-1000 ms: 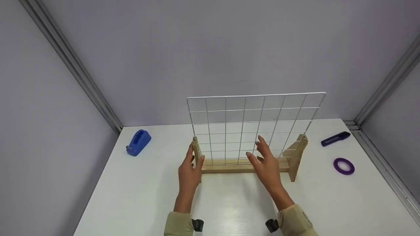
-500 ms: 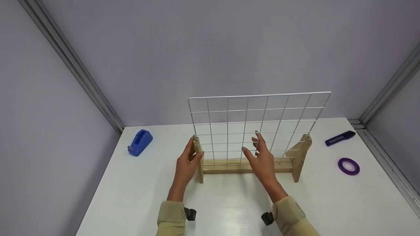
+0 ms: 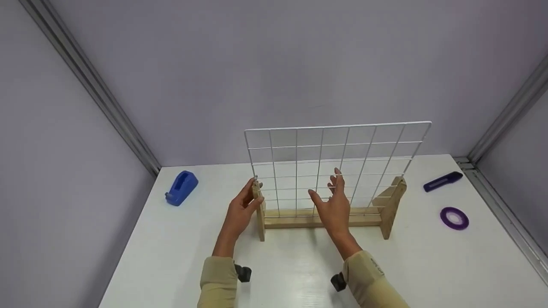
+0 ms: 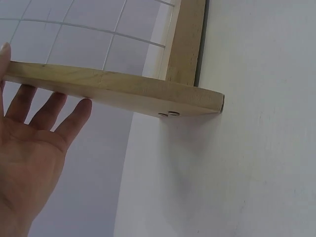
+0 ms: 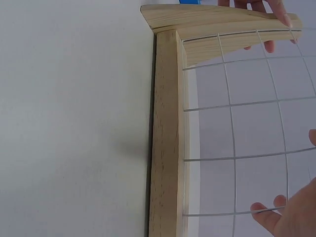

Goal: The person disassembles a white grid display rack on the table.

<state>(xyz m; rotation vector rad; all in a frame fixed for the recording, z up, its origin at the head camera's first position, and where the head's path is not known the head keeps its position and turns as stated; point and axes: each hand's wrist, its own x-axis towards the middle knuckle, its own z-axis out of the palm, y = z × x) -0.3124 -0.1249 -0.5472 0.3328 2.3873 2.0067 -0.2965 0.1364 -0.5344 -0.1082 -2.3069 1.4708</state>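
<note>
A white wire grid (image 3: pixel 338 126) stands upright, leaning back, in a wooden stand made of a long crossbar (image 3: pixel 295 222) and two side panels. My left hand (image 3: pixel 239 214) holds the upper part of the left side panel (image 3: pixel 260 224), thumb on the inner side and fingers against the outer face. The left wrist view shows these fingers along the panel (image 4: pixel 123 91), with two screw heads (image 4: pixel 169 114) near its lower end. My right hand (image 3: pixel 336 209) is raised before the middle of the grid, thumb and fingers spread, fingertips right at the wires.
A blue tape dispenser (image 3: pixel 182 188) lies on the white table (image 3: pixel 192 239) at the left. At the right are a dark purple cutter-like tool (image 3: pixel 443 182) and a purple ring (image 3: pixel 454 218). Grey walls stand behind and on both sides.
My right hand has moved left across the front of the grid. The left hand stays on the side panel while its forearm has swung a little left. The view has shifted slightly.
</note>
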